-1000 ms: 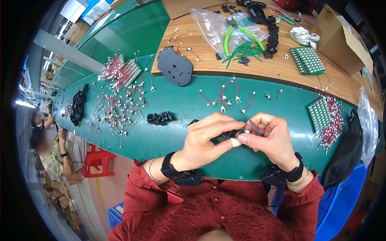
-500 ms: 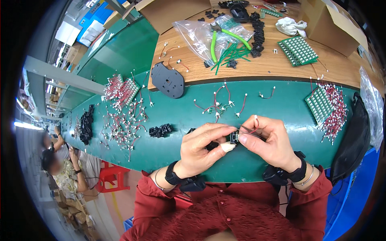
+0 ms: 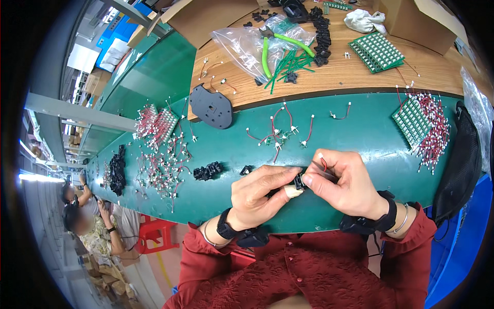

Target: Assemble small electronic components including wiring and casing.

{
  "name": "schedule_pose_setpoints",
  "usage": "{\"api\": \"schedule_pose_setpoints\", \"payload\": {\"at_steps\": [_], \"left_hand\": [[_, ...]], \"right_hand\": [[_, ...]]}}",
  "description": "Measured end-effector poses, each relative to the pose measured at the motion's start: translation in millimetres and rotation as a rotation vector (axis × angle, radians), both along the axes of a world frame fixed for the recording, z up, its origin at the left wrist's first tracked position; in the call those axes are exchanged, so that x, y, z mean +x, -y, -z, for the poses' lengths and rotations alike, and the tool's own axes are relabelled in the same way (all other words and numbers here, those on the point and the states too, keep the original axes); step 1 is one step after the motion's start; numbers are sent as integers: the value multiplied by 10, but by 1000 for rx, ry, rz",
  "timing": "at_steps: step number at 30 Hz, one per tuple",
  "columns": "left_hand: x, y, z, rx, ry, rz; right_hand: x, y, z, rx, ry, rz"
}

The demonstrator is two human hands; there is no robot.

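Observation:
My left hand (image 3: 257,194) pinches a small black plastic housing (image 3: 299,181) between thumb and forefinger; a pale wrap covers the thumb's tip. Against the housing's right side, my right hand (image 3: 347,186) has its thumb and fingers closed round a short red-and-black wire lead (image 3: 323,164) with a white plug at its upper end. A thin grey tool (image 3: 329,176), perhaps tweezers, shows inside the same hand. Its tip is hidden by the thumb. Just beyond my left fingers lies another small black part (image 3: 246,169). Several loose wire leads (image 3: 278,136) with tiny boards lie farther off.
Black parts (image 3: 208,171) and a heap of wired boards (image 3: 162,172) lie left on the green tabletop (image 3: 226,147). A grey plate (image 3: 211,106) rests near the wooden board's edge. Green-handled cutters (image 3: 266,57) lie behind; a wired panel (image 3: 413,122) and black bag (image 3: 459,159) are right.
My view has tilted a little, so the far things sit higher. The housing is more slanted between my fingers, and the right hand's grip has shifted slightly. Both hands keep their holds.

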State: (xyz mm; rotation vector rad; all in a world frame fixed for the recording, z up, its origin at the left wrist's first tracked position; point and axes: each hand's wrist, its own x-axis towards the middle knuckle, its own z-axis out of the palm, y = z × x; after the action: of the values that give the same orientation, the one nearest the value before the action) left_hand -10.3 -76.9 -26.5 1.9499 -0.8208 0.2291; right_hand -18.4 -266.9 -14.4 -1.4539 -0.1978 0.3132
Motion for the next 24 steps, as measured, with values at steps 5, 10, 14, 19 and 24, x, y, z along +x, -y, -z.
{"api": "schedule_pose_setpoints", "payload": {"at_steps": [5, 10, 14, 19, 24], "left_hand": [[6, 3, 12, 2, 62, -16], [-10, 99, -5, -144, -221, -112], [-1, 87, -15, -557, -858, 61], [39, 43, 9, -539, -1000, 76], [156, 7, 72, -797, -1183, 113]], "right_hand": [[-43, -50, 75, 107, -6, 26], [9, -62, 38, -50, 114, 150], [24, -70, 77, -210, 407, 263], [2, -100, 26, -255, 406, 189], [83, 125, -53, -148, 280, 78]]}}
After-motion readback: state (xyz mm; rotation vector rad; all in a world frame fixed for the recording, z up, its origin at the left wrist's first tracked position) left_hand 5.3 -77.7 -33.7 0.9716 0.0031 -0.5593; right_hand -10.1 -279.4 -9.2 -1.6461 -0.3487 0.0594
